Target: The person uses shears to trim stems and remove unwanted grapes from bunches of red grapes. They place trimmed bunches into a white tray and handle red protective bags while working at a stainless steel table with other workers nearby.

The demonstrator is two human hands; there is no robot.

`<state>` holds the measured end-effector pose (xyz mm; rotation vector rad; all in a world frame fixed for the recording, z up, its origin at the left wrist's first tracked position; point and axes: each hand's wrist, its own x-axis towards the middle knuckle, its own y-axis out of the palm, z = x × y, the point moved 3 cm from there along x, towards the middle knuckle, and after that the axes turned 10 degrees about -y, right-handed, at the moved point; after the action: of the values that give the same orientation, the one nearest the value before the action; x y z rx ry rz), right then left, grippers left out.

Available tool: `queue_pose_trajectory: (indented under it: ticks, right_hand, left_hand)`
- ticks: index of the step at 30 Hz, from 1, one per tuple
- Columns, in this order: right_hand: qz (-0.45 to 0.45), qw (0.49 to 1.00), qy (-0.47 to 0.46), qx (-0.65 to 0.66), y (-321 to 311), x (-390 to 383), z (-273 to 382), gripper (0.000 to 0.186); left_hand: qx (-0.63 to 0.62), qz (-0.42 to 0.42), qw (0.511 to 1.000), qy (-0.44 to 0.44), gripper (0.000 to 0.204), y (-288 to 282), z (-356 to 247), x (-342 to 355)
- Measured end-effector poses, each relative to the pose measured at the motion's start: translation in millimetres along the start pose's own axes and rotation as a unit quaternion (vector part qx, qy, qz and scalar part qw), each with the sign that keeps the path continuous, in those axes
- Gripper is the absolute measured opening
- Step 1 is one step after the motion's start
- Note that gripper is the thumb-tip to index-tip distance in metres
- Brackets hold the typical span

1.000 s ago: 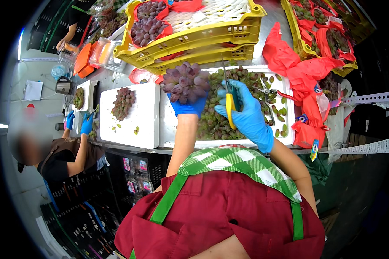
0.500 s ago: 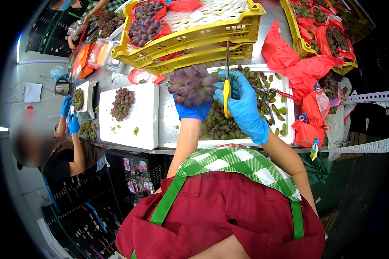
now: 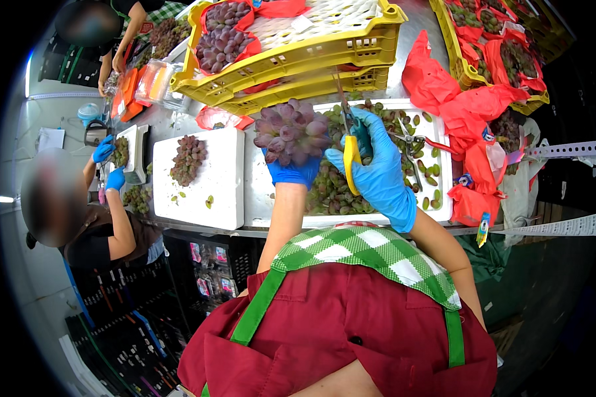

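The left hand (image 3: 290, 173), gloved in dark blue, holds a purple bunch (image 3: 291, 132) from its 6 o'clock side. Its forearm rises almost straight toward 12, wrist in line, the palm cupped under the fruit; the bunch hides most of the fingers, so I cannot tell how tightly they close. The bunch is raised in front of the person, above the left part of a white tray (image 3: 446, 188).

The right hand (image 3: 383, 173), in a lighter blue glove, is closed round the scissors (image 3: 352, 164). Its forearm slants in from 5 o'clock toward 11, back of the hand facing up, thumb reaching to 10 beside the yellow handle. The blades point to about 12, just beside the bunch at its 2 o'clock; I cannot tell whether they are parted, nor whether the thumb touches the fruit.

Loose grapes (image 3: 341, 192) fill the tray at the bunch's 4 o'clock. Red-handled pruners (image 3: 437, 144) lie there at the right hand's 2. From the bunch, yellow crates (image 3: 281, 69) stand at 12, and a white board (image 3: 212, 188) with a smaller bunch (image 3: 189, 160) on it lies at 8.
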<state>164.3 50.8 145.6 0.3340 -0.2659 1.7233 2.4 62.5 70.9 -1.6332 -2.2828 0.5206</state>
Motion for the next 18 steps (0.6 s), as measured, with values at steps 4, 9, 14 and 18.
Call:
queue_pose_trajectory:
  ticks: [4,9,14,18]
  right_hand:
    - [0.010,0.993,-0.079,-0.082,2.9,3.2,1.3,0.045]
    - [0.047,0.983,-0.108,-0.143,12.0,1.8,5.2,0.047]
    - [0.038,0.990,-0.054,-0.123,14.8,0.4,-5.0,0.045]
    - [0.036,0.992,-0.011,-0.121,14.9,-2.5,-14.8,0.042]
  left_hand:
    - [-0.755,0.155,0.625,-0.126,0.042,8.9,4.2,-0.9]
    - [-0.711,0.098,0.681,-0.149,0.051,9.1,3.7,-7.5]
    - [-0.712,0.009,0.676,-0.190,0.047,16.4,-1.4,-11.7]
    - [-0.700,-0.015,0.684,-0.205,0.043,16.8,-4.7,-12.8]
